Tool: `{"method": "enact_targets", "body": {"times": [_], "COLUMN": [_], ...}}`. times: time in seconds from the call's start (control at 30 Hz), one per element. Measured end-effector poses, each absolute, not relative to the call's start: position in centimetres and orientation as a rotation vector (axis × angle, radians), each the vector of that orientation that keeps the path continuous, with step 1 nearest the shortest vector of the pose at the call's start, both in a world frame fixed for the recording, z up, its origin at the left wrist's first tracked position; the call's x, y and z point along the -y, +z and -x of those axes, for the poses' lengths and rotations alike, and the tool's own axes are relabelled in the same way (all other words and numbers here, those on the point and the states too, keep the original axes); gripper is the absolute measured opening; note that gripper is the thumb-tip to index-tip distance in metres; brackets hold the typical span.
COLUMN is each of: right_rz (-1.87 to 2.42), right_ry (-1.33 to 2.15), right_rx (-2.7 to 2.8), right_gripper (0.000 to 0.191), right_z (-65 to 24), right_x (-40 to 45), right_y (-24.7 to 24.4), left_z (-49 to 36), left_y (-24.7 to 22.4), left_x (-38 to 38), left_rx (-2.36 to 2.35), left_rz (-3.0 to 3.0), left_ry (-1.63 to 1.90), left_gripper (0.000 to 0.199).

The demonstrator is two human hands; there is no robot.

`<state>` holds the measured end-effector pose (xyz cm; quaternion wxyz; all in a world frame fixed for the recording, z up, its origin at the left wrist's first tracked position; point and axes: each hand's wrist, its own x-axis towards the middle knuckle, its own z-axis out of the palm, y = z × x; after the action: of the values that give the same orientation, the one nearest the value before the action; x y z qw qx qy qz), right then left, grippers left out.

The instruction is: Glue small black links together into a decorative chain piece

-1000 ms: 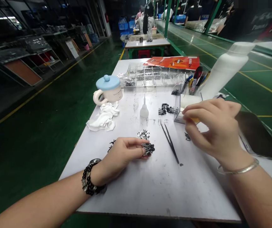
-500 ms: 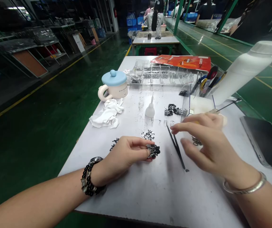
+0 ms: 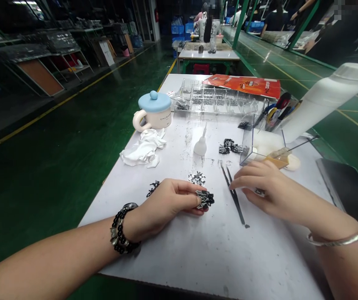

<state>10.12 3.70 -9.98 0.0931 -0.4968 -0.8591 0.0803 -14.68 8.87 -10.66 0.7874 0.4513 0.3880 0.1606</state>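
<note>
My left hand [image 3: 169,202] is closed, with thumb and fingers pinching a small black-and-silver mechanical part [image 3: 205,199] above the white table. My right hand [image 3: 268,189] is open, its fingers bent and apart over the table. Its fingertips come right beside the black tweezers [image 3: 235,204], which lie on the tabletop; whether they touch I cannot tell. Small silver pieces [image 3: 197,178] form a pile just beyond the held part. Black pieces [image 3: 153,188] lie partly behind my left hand. A few metal bits [image 3: 259,191] show between my right thumb and fingers, seemingly on the table.
Farther back stand a dropper bottle [image 3: 200,146], black assemblies [image 3: 229,146], a crumpled white cloth [image 3: 144,149] and a blue-lidded mug [image 3: 154,110]. A compartment tray [image 3: 216,104] spans the rear. On the right are a clear box [image 3: 250,143], a tilted white bottle [image 3: 325,100] and a phone [image 3: 350,191].
My right hand has come down beside the tweezers, its fingers curling inward. The left hand still holds the part, turned slightly. The whole view has shifted a little.
</note>
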Motion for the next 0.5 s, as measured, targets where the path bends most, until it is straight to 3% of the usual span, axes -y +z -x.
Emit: {"method": "enact_targets", "body": {"times": [0.13, 0.5], "right_rz": [1.539, 1.451], "right_ry": [0.194, 0.274], "right_rx": [2.547, 2.567], "right_gripper": [0.047, 0.027], "right_z": [-10.1, -10.5], "right_x": [-4.3, -4.4], "right_y": [-11.6, -11.1], "left_z": [14.7, 14.7], "left_y": [-10.7, -10.7], "left_x": [-8.9, -9.1], "left_rx": [-0.819, -0.805], "left_rz": [-0.987, -1.000], "left_ry": [0.350, 0.320], "left_gripper": [0.023, 0.021]}}
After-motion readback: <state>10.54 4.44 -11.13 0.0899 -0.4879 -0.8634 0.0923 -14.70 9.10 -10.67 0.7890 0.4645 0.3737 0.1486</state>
